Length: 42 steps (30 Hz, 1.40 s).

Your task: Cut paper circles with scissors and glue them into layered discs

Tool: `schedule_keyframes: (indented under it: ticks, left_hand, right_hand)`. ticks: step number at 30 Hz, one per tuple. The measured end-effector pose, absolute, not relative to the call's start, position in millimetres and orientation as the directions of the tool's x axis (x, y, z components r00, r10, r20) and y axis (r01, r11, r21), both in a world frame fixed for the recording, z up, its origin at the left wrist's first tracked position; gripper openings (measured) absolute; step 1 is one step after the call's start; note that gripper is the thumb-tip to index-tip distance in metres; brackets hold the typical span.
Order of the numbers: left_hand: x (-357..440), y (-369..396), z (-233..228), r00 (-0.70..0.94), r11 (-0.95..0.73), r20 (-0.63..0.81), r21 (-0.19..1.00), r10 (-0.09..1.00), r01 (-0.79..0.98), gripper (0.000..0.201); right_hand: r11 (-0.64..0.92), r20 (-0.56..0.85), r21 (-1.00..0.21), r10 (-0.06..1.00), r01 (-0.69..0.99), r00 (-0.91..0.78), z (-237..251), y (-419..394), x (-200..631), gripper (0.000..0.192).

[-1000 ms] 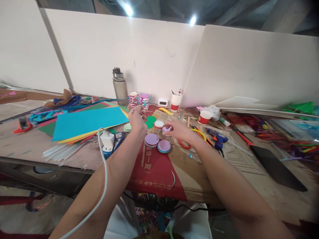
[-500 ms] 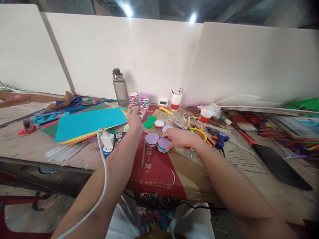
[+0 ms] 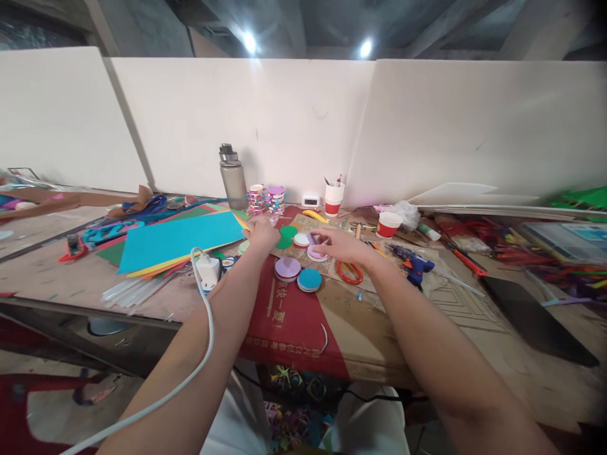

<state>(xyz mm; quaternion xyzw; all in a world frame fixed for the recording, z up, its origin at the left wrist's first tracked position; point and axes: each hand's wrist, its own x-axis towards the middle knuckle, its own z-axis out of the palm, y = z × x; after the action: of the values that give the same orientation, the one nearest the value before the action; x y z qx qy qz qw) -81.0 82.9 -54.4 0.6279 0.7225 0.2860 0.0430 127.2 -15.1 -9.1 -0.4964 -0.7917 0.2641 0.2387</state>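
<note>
My right hand [image 3: 336, 243] is closed on a tilted purple paper disc [image 3: 312, 239], just above a purple-topped stack of discs [image 3: 317, 254]. Nearer to me stand a blue-topped stack of discs [image 3: 309, 279] and another purple-topped stack [image 3: 287, 268]. My left hand [image 3: 263, 234] is low over the table, its fingers apart at the edge of the coloured sheets, and I see nothing in it; part of the fingers is hidden by the back of the hand. Beside it are green paper circles [image 3: 287, 237], a pale green disc [image 3: 243, 247] and a white disc [image 3: 301, 239].
A water bottle [image 3: 233, 180] stands by two decorated paper cups [image 3: 275, 199]. A blue sheet [image 3: 180, 241] tops the coloured paper at left. At right are red-handled scissors [image 3: 349, 273], a blue glue gun [image 3: 418, 266] and a paper cup [image 3: 389, 224]. A white cable [image 3: 202, 360] crosses my left arm.
My right hand has lifted the purple disc off the front right stack and moved away from me, baring a blue top. My left hand has spread its fingers. The view has tilted up slightly.
</note>
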Motion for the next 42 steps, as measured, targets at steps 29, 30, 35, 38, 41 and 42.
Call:
schedule_keyframes:
  ticks: [29,30,35,38,41,42]
  left_hand:
    - [-44.3,51.9,-33.4,0.097,-0.539,0.530,0.832,0.842,0.128,0.051]
    - [-41.6,49.4,-34.1,0.137,-0.589,0.573,0.783,0.808,0.202,0.050]
    - [-31.8,39.3,-35.4,0.339,-0.769,0.698,0.507,0.631,0.389,0.053]
    - [-29.5,35.5,-34.5,0.401,-0.803,0.706,0.432,0.584,0.410,0.057]
    - [-29.9,34.5,-33.0,0.448,-0.820,0.692,0.421,0.566,0.387,0.064]
    - [-30.4,35.0,-32.7,0.451,-0.818,0.685,0.435,0.572,0.377,0.067]
  right_hand:
    - [-0.028,-0.003,-0.896,0.998,-0.444,-0.057,-10.1,-11.1,116.4,0.030]
    - [-0.043,-0.020,-0.886,0.998,-0.461,-0.056,-10.5,-10.6,116.9,0.029]
    - [-0.063,-0.069,-0.890,0.998,-0.452,-0.003,-17.9,-4.9,118.1,0.020]
    - [-0.040,-0.046,-0.919,0.999,-0.392,0.006,-21.4,-2.6,116.7,0.023]
    - [-0.035,-0.034,-0.934,0.999,-0.354,-0.011,-21.2,-3.2,115.6,0.027]
    - [-0.042,-0.039,-0.939,0.999,-0.342,-0.017,-20.6,-3.9,115.3,0.030]
